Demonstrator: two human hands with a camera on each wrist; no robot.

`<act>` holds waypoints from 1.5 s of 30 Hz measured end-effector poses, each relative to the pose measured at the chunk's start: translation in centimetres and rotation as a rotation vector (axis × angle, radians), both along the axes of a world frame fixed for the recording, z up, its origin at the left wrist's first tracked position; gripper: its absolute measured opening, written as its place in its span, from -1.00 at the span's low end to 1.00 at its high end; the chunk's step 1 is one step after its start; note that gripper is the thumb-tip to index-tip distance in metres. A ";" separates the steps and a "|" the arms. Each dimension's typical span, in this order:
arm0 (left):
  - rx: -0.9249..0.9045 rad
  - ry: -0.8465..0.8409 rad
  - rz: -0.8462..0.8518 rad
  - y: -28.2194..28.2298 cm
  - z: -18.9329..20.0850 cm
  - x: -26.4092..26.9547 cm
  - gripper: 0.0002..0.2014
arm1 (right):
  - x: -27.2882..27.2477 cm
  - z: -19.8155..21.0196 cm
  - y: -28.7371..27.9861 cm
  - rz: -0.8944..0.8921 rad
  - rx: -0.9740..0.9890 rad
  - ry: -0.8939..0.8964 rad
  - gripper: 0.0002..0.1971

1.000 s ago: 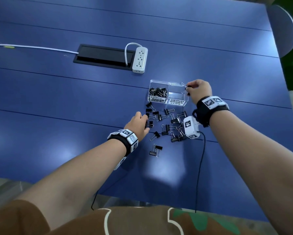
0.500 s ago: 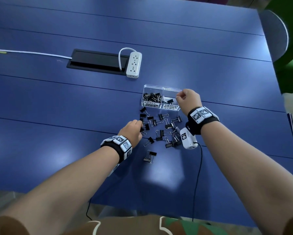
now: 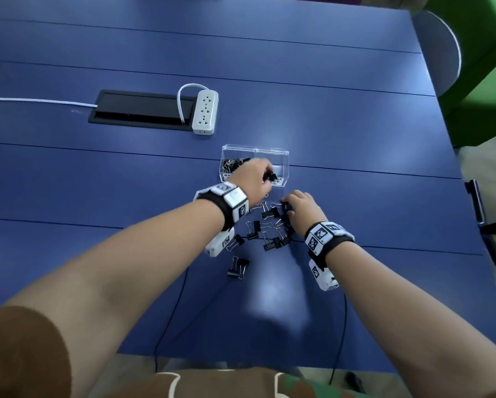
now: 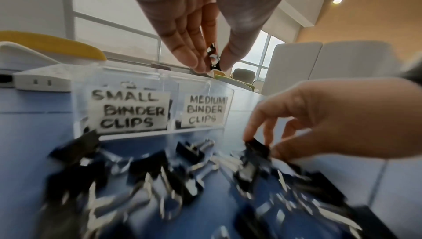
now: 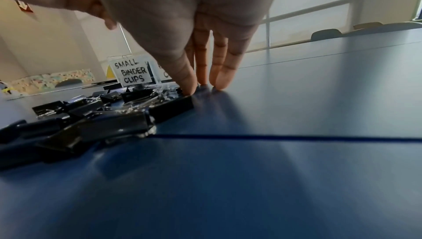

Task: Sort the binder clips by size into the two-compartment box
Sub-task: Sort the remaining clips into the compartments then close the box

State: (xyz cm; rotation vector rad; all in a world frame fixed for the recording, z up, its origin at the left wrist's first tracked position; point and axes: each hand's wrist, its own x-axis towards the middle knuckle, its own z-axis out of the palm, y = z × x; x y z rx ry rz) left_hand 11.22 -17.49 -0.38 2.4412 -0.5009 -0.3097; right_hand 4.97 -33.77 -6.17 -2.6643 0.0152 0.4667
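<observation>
Clips still unsorted lie as a loose pile (image 3: 270, 212) on the surface (image 3: 355, 168), with one stray clip (image 3: 239, 267) apart on the near side of both grips. I think the pile is kept close in front of the box so that each trip of a hand is short.

At the right edge of the pile, the right hand (image 3: 305, 209) is low, and its fingertips (image 5: 189, 87) touch the surface and a black clip (image 4: 256, 148) just below them. The fingers are nearly straight. Whether the thumb has closed to make a grip on this clip, I cannot tell. It looks like the choosing of the next piece.

Beyond the pile, the left hand (image 3: 251, 179) is raised over the box (image 3: 281, 152). Its grip is closed: thumb and fingertips pinch one small clip (image 4: 213, 59), which hangs free in the air. Directly under this grip is the wall between the two sides, or the side marked MEDIUM (image 4: 205, 110); I cannot say which. The side marked SMALL (image 4: 128, 111), left of the grip, holds many clips already. The high pinch probably serves for a clean drop over the rim, but a release above the divider could send the clip to the wrong side.

Farther away lies a power strip (image 3: 205, 112), not part of the work.
</observation>
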 end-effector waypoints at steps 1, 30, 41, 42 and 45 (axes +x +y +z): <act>0.026 -0.007 0.008 -0.7 0.2 1.0 -0.71 | 0.0 0.0 0.0 -0.014 0.015 -0.010 -0.67; 0.316 0.155 -0.006 -0.1 -5.7 -5.1 -0.76 | -2.2 0.2 1.0 -0.089 0.069 0.085 -0.80; 0.281 0.206 0.013 1.2 -5.8 -5.6 -0.85 | 0.2 2.1 0.7 -0.275 0.275 -0.007 -0.92; 0.264 0.206 0.019 1.3 -5.8 -5.6 -0.85 | 1.0 2.7 0.6 -0.285 0.287 -0.048 -0.94; 0.167 0.204 0.059 1.4 -5.2 -5.2 -0.86 | 4.1 4.3 0.6 -0.319 0.308 -0.152 -0.92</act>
